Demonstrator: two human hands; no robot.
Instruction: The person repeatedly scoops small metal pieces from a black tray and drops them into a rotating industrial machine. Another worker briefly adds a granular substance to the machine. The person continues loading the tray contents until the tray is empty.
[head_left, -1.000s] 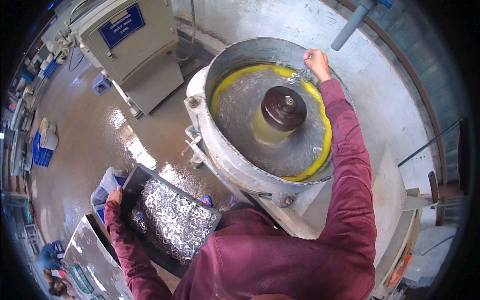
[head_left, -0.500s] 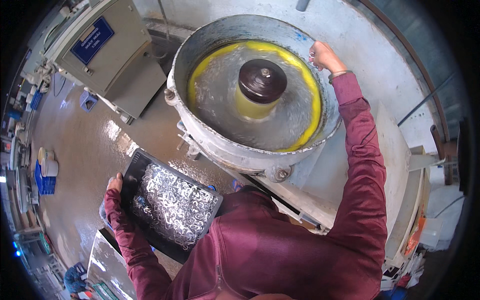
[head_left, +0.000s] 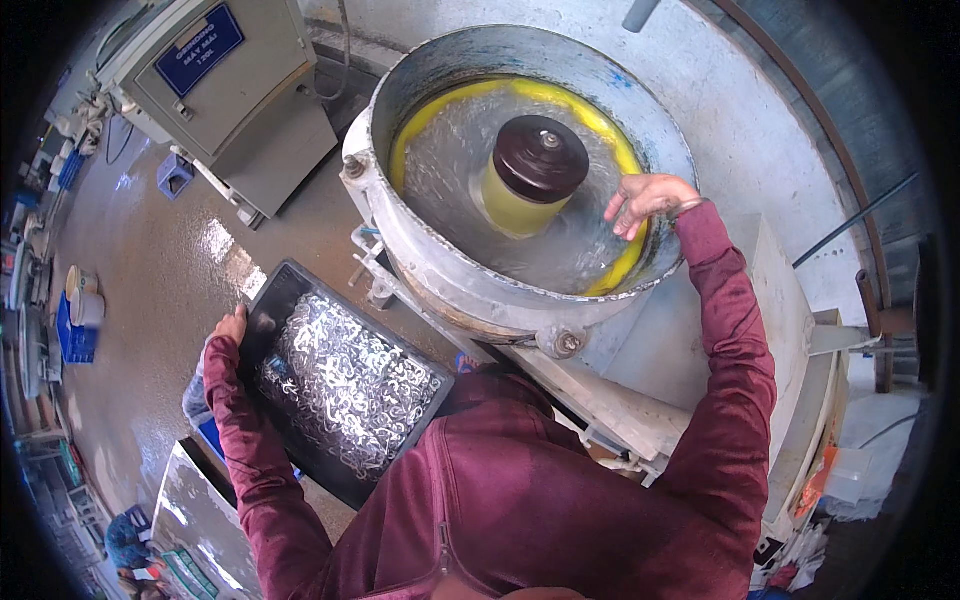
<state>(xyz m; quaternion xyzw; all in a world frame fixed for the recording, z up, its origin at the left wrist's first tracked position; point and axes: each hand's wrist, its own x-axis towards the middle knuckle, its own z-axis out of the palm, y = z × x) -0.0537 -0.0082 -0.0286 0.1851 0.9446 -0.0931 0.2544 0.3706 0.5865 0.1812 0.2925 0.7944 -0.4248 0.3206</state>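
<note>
My left hand point(head_left: 230, 325) grips the far left rim of a black plastic tray point(head_left: 268, 330), held tilted against my body. Heaped inside are many small shiny curved metal pieces point(head_left: 345, 385), hook-like in shape. My right hand point(head_left: 650, 200) hangs over the right side of a large round metal tub point(head_left: 450, 262), its fingers loosely apart and nothing visible in them. Yellow lining rings the tub's inside, and its grey wet contents point(head_left: 440, 165) are smeared by motion. A dark round cap point(head_left: 540, 160) tops the yellowish post in the tub's middle.
A grey machine cabinet point(head_left: 240, 100) with a blue sign stands left of the tub. Bolts point(head_left: 568, 344) stick out from the tub's outer wall. Buckets sit by a blue crate point(head_left: 77, 338) on the wet floor. Another person point(head_left: 125, 545) is at the lower left.
My right hand has come down from the tub's back right rim to over its right side, and its curled fingers have loosened. My left hand still grips the tray, which has shifted slightly.
</note>
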